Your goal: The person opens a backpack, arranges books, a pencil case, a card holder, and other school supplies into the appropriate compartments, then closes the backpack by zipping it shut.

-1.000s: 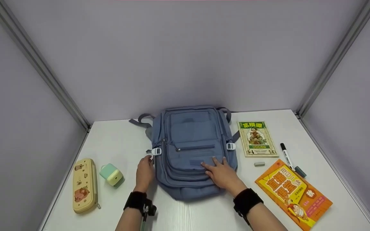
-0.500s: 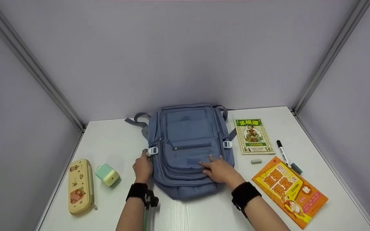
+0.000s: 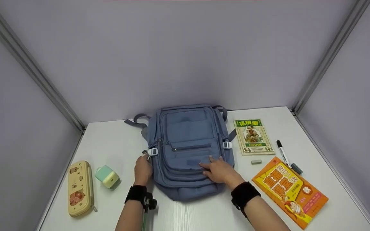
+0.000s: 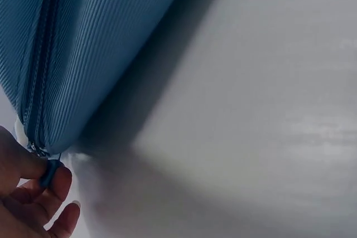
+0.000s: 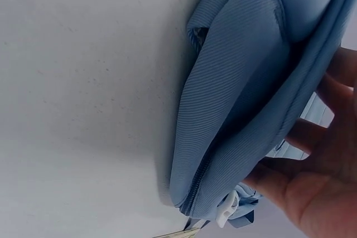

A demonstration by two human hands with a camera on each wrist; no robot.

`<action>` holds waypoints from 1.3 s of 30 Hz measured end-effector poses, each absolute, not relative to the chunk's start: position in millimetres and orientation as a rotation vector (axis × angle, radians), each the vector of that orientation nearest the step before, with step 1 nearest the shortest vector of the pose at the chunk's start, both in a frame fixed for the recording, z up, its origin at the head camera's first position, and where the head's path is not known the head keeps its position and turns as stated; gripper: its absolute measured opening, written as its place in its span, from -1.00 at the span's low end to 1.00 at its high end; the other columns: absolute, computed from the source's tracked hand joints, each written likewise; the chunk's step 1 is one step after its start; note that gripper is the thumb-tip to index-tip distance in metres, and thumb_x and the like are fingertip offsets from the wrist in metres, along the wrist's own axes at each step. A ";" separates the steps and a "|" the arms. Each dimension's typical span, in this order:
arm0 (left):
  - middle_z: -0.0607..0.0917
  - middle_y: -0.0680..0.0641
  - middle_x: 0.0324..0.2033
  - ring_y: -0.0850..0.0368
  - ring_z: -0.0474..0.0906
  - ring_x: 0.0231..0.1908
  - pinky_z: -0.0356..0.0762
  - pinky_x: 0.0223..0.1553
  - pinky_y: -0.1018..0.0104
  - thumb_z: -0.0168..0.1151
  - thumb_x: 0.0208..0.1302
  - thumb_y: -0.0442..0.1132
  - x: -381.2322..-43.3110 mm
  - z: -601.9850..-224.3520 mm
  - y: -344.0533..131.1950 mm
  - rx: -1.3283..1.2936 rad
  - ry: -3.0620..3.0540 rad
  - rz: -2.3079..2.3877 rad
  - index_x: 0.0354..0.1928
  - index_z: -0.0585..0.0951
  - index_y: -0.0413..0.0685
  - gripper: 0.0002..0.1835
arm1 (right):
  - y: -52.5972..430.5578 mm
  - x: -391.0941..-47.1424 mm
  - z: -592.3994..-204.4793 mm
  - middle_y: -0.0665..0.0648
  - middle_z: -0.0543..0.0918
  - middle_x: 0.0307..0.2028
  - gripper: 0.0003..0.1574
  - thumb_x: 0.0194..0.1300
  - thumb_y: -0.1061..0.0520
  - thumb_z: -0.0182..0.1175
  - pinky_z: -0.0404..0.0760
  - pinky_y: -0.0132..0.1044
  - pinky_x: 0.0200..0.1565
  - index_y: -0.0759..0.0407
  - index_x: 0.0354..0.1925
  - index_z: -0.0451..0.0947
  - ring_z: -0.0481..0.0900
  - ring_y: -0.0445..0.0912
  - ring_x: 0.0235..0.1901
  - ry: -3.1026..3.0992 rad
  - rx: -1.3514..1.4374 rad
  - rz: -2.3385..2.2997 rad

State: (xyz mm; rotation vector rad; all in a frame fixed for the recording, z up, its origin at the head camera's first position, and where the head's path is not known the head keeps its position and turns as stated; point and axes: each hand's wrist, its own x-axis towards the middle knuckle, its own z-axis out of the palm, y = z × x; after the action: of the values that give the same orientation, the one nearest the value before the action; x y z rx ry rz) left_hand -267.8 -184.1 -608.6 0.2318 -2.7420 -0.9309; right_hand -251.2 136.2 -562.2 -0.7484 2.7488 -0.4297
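A blue backpack (image 3: 189,130) lies front side up on the white table, its straps toward the back wall. My left hand (image 3: 142,170) is at its left side, just below a white buckle (image 3: 153,151). In the left wrist view, thumb and fingers pinch a dark zipper pull (image 4: 50,174) at the end of a zipper (image 4: 43,65) along the bag's side. My right hand (image 3: 222,170) rests with fingers spread on the lower right of the bag's front. In the right wrist view, its fingers lie against the blue fabric (image 5: 251,98), their tips partly hidden.
A yellow pencil case (image 3: 79,188) and a green-and-yellow block-shaped thing (image 3: 108,176) stand at the left. On the right lie a green-covered book (image 3: 254,137), a small grey-green block (image 3: 256,162), a black-capped marker (image 3: 283,154) and an orange book (image 3: 289,192). Walls border the table.
The head view has shifted slightly. My left hand's fingers have moved a little beside the left buckle, while my right hand stays on the bag's front.
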 end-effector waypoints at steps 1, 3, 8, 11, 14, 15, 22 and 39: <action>0.64 -0.41 -0.20 -0.34 0.57 -0.10 0.50 -0.10 -0.14 0.04 0.30 -0.52 -267.8 -609.3 -184.9 0.218 -2.738 -0.931 0.05 0.62 -0.37 -0.68 | 136.0 -251.1 -562.4 0.54 0.25 0.32 -0.50 0.47 -0.04 0.10 0.10 0.27 0.30 -0.01 0.31 0.49 0.28 0.39 0.28 2.751 -0.750 -0.427; 0.65 -0.41 -0.21 -0.35 0.58 -0.11 0.50 -0.10 -0.14 0.03 0.26 -0.55 -267.5 -610.8 -186.6 0.187 -2.734 -0.918 0.03 0.64 -0.36 -0.66 | 135.7 -250.8 -562.8 0.54 0.24 0.33 -0.50 0.47 -0.05 0.09 0.09 0.27 0.30 -0.02 0.32 0.47 0.27 0.39 0.29 2.751 -0.742 -0.420; 0.65 -0.42 -0.16 -0.36 0.56 -0.06 0.50 -0.09 -0.14 0.00 0.27 -0.57 -260.6 -610.0 -187.8 0.172 -2.780 -0.911 0.07 0.62 -0.36 -0.63 | 134.5 -249.3 -562.3 0.52 0.22 0.35 -0.49 0.49 -0.06 0.06 0.05 0.25 0.32 -0.05 0.33 0.46 0.21 0.39 0.32 2.750 -0.718 -0.405; 0.65 -0.41 -0.12 -0.35 0.56 -0.03 0.50 -0.08 -0.12 0.00 0.27 -0.56 -253.3 -606.5 -186.6 0.183 -2.826 -0.920 0.10 0.61 -0.35 -0.62 | 134.0 -248.3 -562.4 0.52 0.20 0.36 -0.49 0.49 -0.06 0.06 0.02 0.24 0.33 -0.04 0.34 0.45 0.20 0.40 0.33 2.738 -0.713 -0.401; 0.66 -0.37 -0.11 -0.32 0.57 -0.03 0.51 -0.09 -0.11 0.04 0.24 -0.56 -246.9 -603.3 -185.7 0.178 -2.867 -0.891 0.10 0.62 -0.32 -0.60 | 133.5 -248.3 -562.0 0.54 0.20 0.35 -0.48 0.49 -0.05 0.06 0.01 0.24 0.34 -0.03 0.34 0.44 0.21 0.38 0.33 2.730 -0.717 -0.403; 0.66 -0.36 -0.11 -0.31 0.57 -0.02 0.51 -0.08 -0.11 0.05 0.24 -0.56 -245.2 -602.7 -185.8 0.173 -2.877 -0.877 0.10 0.62 -0.32 -0.60 | 133.3 -248.6 -561.6 0.54 0.20 0.35 -0.48 0.49 -0.05 0.06 0.01 0.24 0.34 -0.02 0.34 0.45 0.22 0.38 0.33 2.731 -0.718 -0.406; 0.65 -0.38 -0.14 -0.33 0.58 -0.06 0.51 -0.09 -0.12 0.10 0.18 -0.57 -228.9 -596.6 -185.6 0.098 -2.930 -0.835 0.10 0.61 -0.34 -0.59 | 134.1 -250.5 -561.9 0.55 0.22 0.34 -0.49 0.48 -0.05 0.07 0.04 0.26 0.32 -0.02 0.33 0.46 0.21 0.39 0.33 2.746 -0.725 -0.406; 0.68 -0.29 -0.15 -0.27 0.62 -0.11 0.58 -0.24 -0.07 0.19 0.07 -0.60 -184.7 -566.4 -188.9 -0.012 -3.122 -0.726 -0.07 0.72 -0.24 -0.63 | 134.3 -250.0 -560.0 0.53 0.20 0.36 -0.48 0.50 -0.05 0.04 0.01 0.26 0.33 -0.02 0.35 0.43 0.17 0.36 0.36 2.732 -0.727 -0.386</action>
State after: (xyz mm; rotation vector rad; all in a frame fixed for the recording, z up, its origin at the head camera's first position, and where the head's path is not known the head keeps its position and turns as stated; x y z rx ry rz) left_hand -184.7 -188.9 -566.4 -0.0123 -3.1224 -0.7258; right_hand -250.0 134.3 -560.0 -0.7270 2.7315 -0.3856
